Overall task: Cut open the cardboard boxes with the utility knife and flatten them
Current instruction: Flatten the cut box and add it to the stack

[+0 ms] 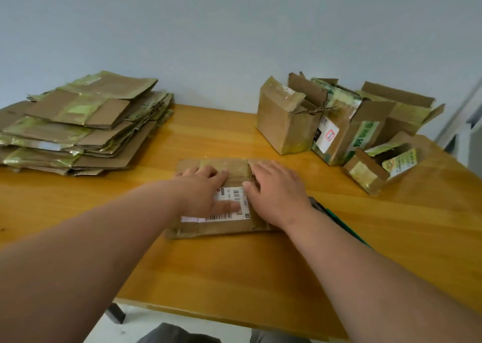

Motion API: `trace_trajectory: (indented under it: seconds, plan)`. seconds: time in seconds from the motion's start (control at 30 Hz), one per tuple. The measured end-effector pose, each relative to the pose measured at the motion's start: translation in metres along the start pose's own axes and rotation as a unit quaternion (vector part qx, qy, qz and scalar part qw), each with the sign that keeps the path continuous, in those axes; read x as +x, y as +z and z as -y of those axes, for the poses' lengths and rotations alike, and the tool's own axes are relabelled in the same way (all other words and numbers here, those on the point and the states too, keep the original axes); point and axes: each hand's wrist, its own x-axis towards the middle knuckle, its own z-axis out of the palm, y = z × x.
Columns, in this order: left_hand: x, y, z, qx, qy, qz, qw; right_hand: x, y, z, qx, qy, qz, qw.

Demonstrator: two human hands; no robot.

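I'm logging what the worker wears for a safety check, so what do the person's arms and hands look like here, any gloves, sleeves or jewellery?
Both forearms are bare to the frame's edge, with no sleeves in view. The left hand and right hand wear no gloves. No rings, watch or wristband show on the visible sides.

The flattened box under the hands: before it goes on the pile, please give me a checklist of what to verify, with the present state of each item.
1. Box lies flat on the table: ok, both hands press it down.
2. Left hand and right hand free of the knife: ok, both are open.
3. Knife away from the fingers: ok, a dark green tool, likely the knife, lies beside the right wrist.
4. Blade retracted: cannot tell, the forearm hides most of it.
5. Pile steady enough for one more: ok, though its sheets sit unevenly.
6. Path to the pile free: ok.
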Motion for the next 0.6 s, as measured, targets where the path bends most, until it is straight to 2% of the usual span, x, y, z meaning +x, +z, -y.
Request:
trace_trajectory:
  seconds: [0.07, 0.27, 0.47, 0.6]
  plan:
    - [0.004, -0.001, 0.001, 0.002, -0.012, -0.014, 1.000, -0.006, 0.009, 0.000, -0.023, 0.004, 0.077, 0.997]
    - [0.008, 0.016, -0.005, -0.011, -0.006, -0.014, 1.000, -0.001, -0.005, -0.001, -0.069, 0.019, 0.178, 0.981]
    - [0.009, 0.014, -0.001, -0.026, 0.010, 0.012, 1.000, -0.012, 0.008, -0.003, -0.045, 0.012, 0.154, 0.987]
    - [0.001, 0.010, -0.004, 0.046, 0.003, -0.022, 0.999, -0.016, 0.008, 0.000, -0.057, 0.014, 0.135, 0.989]
